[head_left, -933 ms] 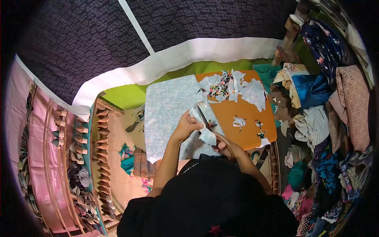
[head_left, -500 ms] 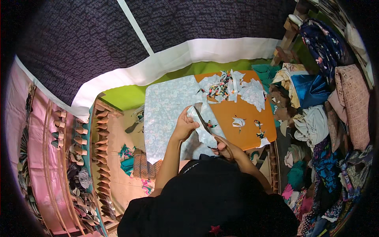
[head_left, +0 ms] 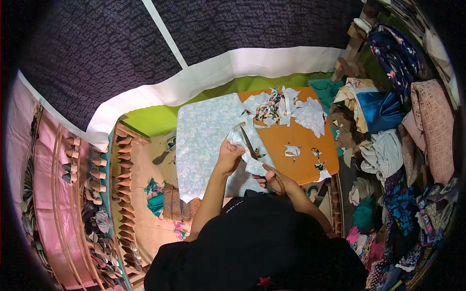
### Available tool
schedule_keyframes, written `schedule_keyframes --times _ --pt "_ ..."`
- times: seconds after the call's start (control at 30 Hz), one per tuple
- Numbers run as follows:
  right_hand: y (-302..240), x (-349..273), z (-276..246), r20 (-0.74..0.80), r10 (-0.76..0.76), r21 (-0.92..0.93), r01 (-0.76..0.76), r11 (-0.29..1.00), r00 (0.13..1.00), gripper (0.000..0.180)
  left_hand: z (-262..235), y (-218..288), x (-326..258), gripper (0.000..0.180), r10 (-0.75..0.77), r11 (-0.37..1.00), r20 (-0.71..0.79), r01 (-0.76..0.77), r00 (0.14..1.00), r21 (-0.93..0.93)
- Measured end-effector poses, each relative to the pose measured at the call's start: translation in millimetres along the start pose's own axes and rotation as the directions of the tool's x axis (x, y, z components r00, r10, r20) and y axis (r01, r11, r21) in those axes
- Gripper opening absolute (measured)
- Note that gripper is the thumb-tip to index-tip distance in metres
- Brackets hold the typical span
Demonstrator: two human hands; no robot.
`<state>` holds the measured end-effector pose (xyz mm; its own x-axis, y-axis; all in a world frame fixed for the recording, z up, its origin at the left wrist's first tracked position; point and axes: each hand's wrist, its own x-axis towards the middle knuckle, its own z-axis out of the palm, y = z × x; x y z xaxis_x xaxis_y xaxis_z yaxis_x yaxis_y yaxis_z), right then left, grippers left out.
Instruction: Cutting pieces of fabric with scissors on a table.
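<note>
Shoes (head_left: 124,183) lined the left of the room and heaped cloth (head_left: 383,157) crowded the right, with an orange desk (head_left: 279,140) between them. Nearest, at the near edge of the desk, the right hand (head_left: 274,183) had its fingers wrapped around the handles of a dark pair of scissors (head_left: 249,143), whose blades pointed far and slightly left. Just beyond, the left hand (head_left: 229,156) pinched a small white piece of cloth (head_left: 256,167) between thumb and fingers. That piece hung between the two hands, above the near part of the desk, along the blades; whether they were parted could not be told.

Trimming the edge of the piece seemed to be the step in hand. The next move, by this judgement, called for the left fingers to keep the cloth taut and turn it, clear of the blades.

Beneath and beyond the left hand, a pale patterned sheet (head_left: 204,140) covered the desk's left side. Farther right lay a small white scrap (head_left: 292,151), then a floral heap (head_left: 272,109) near the far edge. Farthest hung dark patterned cloth (head_left: 252,34) with a white border.
</note>
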<state>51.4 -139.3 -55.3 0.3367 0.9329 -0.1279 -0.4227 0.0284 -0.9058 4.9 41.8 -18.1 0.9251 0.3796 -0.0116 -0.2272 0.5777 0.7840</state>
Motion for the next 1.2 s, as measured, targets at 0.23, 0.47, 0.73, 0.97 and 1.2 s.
schedule_keyframes --times 0.23,0.47,0.73,0.97,1.2 --pt "-54 -1 27 0.108 0.188 -0.061 -0.182 0.981 0.976 0.090 3 10 2 0.042 0.023 0.981 -0.134 -0.048 0.991 -0.187" --pt "-36 4 16 0.156 0.092 -0.181 -0.064 0.981 0.983 0.059 -4 11 -1 0.053 -0.027 0.999 0.049 0.026 0.998 0.019" --pt "-39 4 15 0.178 0.163 0.125 -0.187 0.974 0.970 0.077 12 19 -2 0.048 -0.074 0.997 0.127 0.075 0.989 -0.003" --pt "-40 5 16 0.180 0.213 0.196 -0.247 0.949 0.960 0.043 -1 11 0 0.053 -0.121 0.992 0.123 0.119 0.985 0.029" --pt "-39 5 12 0.209 0.269 0.110 -0.295 0.949 0.940 0.047 -1 22 -3 0.058 -0.186 0.980 0.099 0.177 0.978 0.095"
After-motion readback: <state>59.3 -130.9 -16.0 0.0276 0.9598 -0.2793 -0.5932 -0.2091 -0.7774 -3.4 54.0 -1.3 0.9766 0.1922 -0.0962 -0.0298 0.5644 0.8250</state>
